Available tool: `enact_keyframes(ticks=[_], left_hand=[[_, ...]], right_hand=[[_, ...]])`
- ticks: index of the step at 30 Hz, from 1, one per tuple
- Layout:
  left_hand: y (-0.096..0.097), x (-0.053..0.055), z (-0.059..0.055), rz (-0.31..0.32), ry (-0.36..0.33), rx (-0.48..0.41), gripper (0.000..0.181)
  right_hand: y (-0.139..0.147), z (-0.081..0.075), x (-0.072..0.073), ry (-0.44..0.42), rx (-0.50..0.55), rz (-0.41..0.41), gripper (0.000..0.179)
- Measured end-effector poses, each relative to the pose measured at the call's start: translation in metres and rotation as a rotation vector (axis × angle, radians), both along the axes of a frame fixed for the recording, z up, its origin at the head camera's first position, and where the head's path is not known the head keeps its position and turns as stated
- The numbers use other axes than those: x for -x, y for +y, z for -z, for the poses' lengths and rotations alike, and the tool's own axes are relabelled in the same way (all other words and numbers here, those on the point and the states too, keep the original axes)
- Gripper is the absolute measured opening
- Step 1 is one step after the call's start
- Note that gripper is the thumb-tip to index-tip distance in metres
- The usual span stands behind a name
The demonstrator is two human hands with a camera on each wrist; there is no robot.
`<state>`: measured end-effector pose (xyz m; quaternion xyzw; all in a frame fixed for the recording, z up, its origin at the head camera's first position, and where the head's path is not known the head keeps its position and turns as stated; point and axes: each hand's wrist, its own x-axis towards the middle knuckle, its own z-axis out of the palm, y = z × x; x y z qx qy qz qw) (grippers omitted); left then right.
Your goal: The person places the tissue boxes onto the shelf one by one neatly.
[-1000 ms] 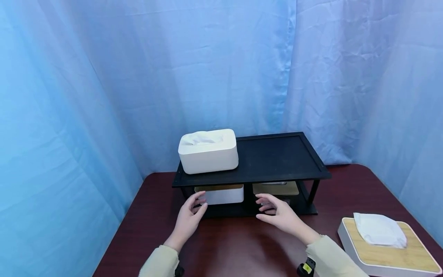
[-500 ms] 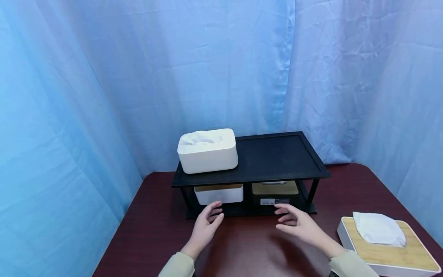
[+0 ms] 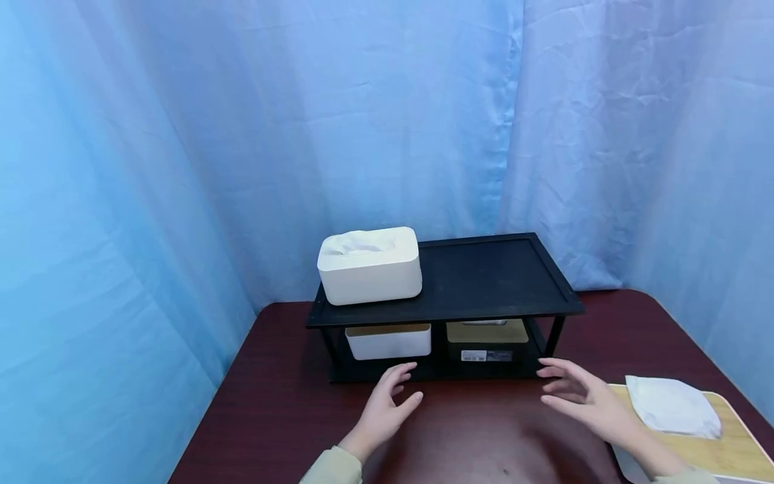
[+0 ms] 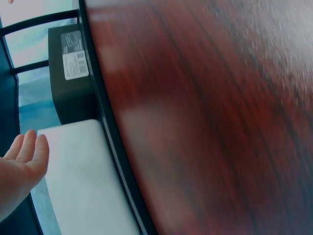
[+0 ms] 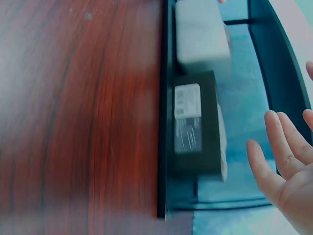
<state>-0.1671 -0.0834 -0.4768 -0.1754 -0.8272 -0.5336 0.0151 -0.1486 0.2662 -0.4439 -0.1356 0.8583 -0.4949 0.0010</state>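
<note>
Both hands are held over the table in front of a black two-tier rack (image 3: 484, 275), with nothing between their fingers. My left hand (image 3: 387, 407) has its fingers loosely bent, below the white box with a wooden lid (image 3: 390, 343) on the lower tier. The right hand (image 3: 583, 396), likewise loosely bent, overlaps the edge of a wood-topped tissue box (image 3: 725, 430) at the right, a white tissue (image 3: 671, 407) sticking out of its lid. On the lower tier's right side sits a dark tissue box (image 5: 195, 127) with a label. A white tissue box (image 3: 370, 275) stands on the top tier's left.
The dark red wooden table (image 3: 272, 376) has rounded far corners. Blue curtains (image 3: 363, 121) hang behind it and along both sides. A black post (image 3: 554, 336) supports the rack's front right corner.
Both hands have moved to the right and a little toward me, away from the rack's front. The right hand now overlaps the wood-topped tissue box. The boxes stay in place.
</note>
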Motion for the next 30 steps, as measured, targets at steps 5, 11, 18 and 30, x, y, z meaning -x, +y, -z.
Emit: enact_keyframes(ticks=[5, 11, 18, 30], left_hand=[[0.008, -0.002, 0.005, 0.027, -0.049, 0.027, 0.048], [0.010, -0.004, 0.007, 0.049, -0.090, 0.037, 0.052], [0.016, -0.003, 0.010, 0.084, -0.109, 0.025, 0.056], [0.040, -0.005, 0.011, 0.124, -0.162, 0.106, 0.068]], right_hand=[[0.033, -0.001, -0.012, 0.025, 0.008, 0.028, 0.049], [0.070, 0.004, -0.021, 0.231, 0.004, 0.030, 0.057], [0.116, 0.013, -0.026, 0.356, -0.027, 0.204, 0.062], [0.225, 0.104, -0.008, 0.490, -0.243, 0.369, 0.109]])
